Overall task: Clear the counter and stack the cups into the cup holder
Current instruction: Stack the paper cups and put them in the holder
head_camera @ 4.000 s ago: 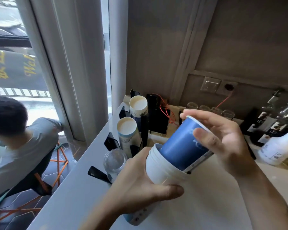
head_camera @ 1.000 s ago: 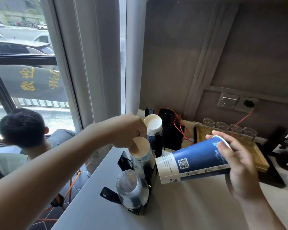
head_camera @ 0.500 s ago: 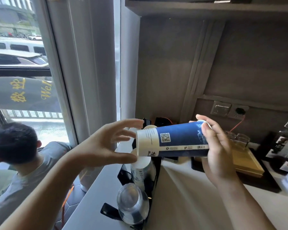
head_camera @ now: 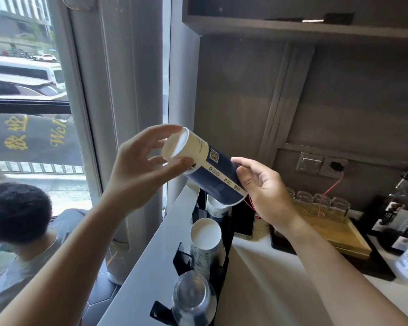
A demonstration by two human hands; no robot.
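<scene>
Blue paper cups (head_camera: 216,172), nested as one stack, are now tilted mouth-down over the rear stack (head_camera: 216,208) in the black cup holder (head_camera: 224,250), where half a second ago they were held level. The closed end is pinched by the left hand (head_camera: 137,170) between thumb and fingertips; the rim is steadied by the loosely curled fingers of the right hand (head_camera: 264,191). Seating onto the rear stack is judged imminent. The counter (head_camera: 269,290) around the holder is bare.
</scene>
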